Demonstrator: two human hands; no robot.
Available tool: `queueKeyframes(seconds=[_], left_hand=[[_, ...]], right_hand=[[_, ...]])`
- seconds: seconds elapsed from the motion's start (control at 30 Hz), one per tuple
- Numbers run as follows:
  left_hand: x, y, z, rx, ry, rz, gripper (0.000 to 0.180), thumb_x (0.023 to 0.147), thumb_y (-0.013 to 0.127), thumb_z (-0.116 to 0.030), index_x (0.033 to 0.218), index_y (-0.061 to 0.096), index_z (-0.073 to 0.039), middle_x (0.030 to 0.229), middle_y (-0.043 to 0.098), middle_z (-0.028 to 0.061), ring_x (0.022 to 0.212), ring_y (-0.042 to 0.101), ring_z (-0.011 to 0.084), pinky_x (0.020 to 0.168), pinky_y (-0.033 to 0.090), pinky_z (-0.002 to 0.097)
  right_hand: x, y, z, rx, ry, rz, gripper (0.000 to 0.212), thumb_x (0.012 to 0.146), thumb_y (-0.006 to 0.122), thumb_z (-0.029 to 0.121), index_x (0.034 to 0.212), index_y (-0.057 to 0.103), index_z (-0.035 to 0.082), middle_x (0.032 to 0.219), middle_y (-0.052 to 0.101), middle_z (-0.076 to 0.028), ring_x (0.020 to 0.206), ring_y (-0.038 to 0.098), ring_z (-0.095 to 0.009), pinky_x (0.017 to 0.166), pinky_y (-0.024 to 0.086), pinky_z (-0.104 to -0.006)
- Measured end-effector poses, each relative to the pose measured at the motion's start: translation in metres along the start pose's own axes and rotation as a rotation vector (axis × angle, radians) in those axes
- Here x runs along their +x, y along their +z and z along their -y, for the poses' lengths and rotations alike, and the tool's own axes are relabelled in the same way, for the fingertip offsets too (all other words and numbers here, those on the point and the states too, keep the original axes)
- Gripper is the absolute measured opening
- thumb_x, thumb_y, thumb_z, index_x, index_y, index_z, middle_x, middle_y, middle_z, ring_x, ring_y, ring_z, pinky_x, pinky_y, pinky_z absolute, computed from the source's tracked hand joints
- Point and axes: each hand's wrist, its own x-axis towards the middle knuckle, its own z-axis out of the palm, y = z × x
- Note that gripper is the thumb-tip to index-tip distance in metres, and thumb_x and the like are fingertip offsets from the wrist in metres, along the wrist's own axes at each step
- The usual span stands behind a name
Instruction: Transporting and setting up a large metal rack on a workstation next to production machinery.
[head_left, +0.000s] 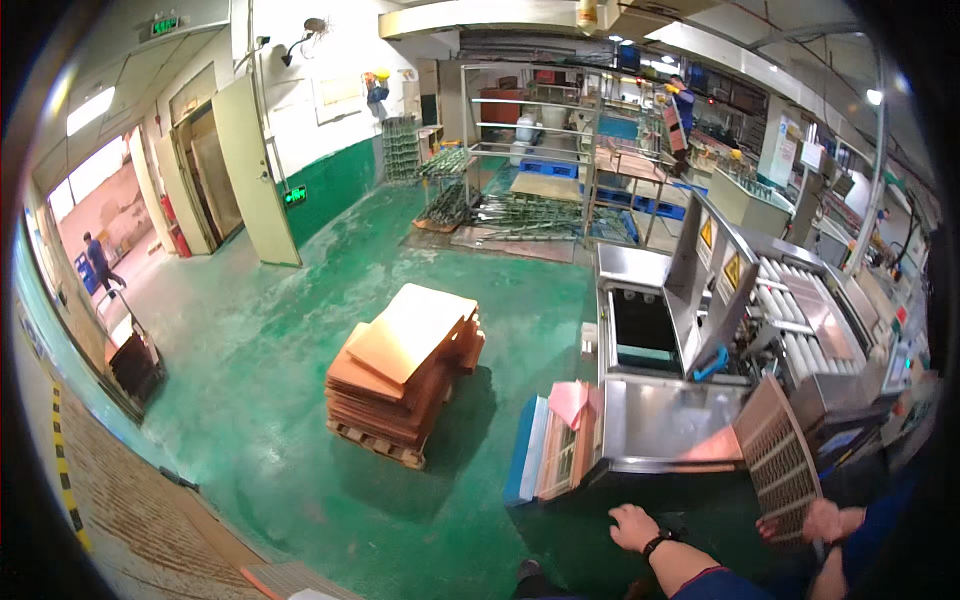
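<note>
My left hand (633, 527), with a dark watch at the wrist, is held out over the floor in front of the steel machine table (675, 415). Its fingers are apart and loosely bent, with nothing in them. At the lower right, my right hand (823, 521) is closed on the edge of a copper-coloured panel (778, 455) patterned with rows of pale marks. The panel stands tilted at the table's right end. More fingertips show at its lower edge and another bare forearm lies below; I cannot tell whose they are.
Copper-coloured sheets (395, 375) are stacked on a wooden pallet (375, 443). Upright panels (550, 450) lean at the table's left end. Beyond the table are raised machine covers (708, 260) and a roller conveyor (790, 300). A metal rack (530, 125) stands behind. Other people work farther off.
</note>
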Motion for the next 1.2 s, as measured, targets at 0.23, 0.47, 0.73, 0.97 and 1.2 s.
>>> queueKeyframes(seconds=[0.23, 0.47, 0.73, 0.97, 1.2], left_hand=[[0.034, 0.002, -0.026, 0.038, -0.273, 0.096, 0.056, 0.109, 0.057, -0.050, 0.152, 0.062, -0.014, 0.145, 0.069, 0.0205, 0.127, 0.067, 0.0451, 0.109, 0.052, 0.0498], [0.244, -0.131, -0.009, -0.128, -0.167, 0.116, 0.052, 0.107, 0.062, -0.038, 0.142, 0.067, 0.000, 0.138, 0.070, 0.0268, 0.128, 0.065, 0.0452, 0.112, 0.051, 0.0508], [0.477, -0.385, -0.244, -0.026, 0.080, -0.182, 0.050, 0.105, 0.068, -0.039, 0.138, 0.070, -0.001, 0.134, 0.074, 0.0241, 0.130, 0.067, 0.0400, 0.111, 0.053, 0.0455], [0.672, -0.406, -0.339, -0.075, 0.100, -0.019, 0.046, 0.106, 0.066, -0.035, 0.136, 0.072, -0.001, 0.131, 0.076, 0.0201, 0.126, 0.069, 0.0339, 0.111, 0.053, 0.0443], [0.815, -0.449, -0.505, 0.224, 0.090, 0.437, 0.044, 0.103, 0.066, -0.040, 0.127, 0.075, -0.005, 0.114, 0.078, 0.0206, 0.110, 0.072, 0.0389, 0.100, 0.057, 0.0496]], right_hand=[[0.253, -0.092, -0.052, 0.148, 0.212, -0.127, 0.037, 0.093, 0.066, 0.029, 0.120, 0.074, 0.006, 0.122, 0.072, -0.026, 0.118, 0.067, -0.048, 0.106, 0.054, -0.0563], [0.327, -0.073, -0.070, -0.086, 0.496, 0.082, 0.034, 0.095, 0.066, 0.034, 0.116, 0.075, 0.009, 0.120, 0.075, -0.026, 0.110, 0.072, -0.047, 0.098, 0.058, -0.0560], [0.365, -0.053, -0.147, 0.037, 0.628, 0.592, 0.072, 0.090, 0.062, 0.058, 0.142, 0.071, 0.009, 0.136, 0.073, -0.024, 0.130, 0.068, -0.044, 0.112, 0.053, -0.0513], [0.432, -0.055, -0.165, 0.069, 0.496, 0.644, 0.039, 0.101, 0.060, 0.040, 0.107, 0.080, 0.008, 0.105, 0.079, -0.025, 0.094, 0.073, -0.044, 0.084, 0.058, -0.0543], [0.680, -0.234, -0.152, 0.437, 0.214, 0.919, 0.042, 0.106, 0.056, 0.043, 0.120, 0.075, 0.007, 0.110, 0.077, -0.025, 0.101, 0.073, -0.046, 0.090, 0.058, -0.0537]])
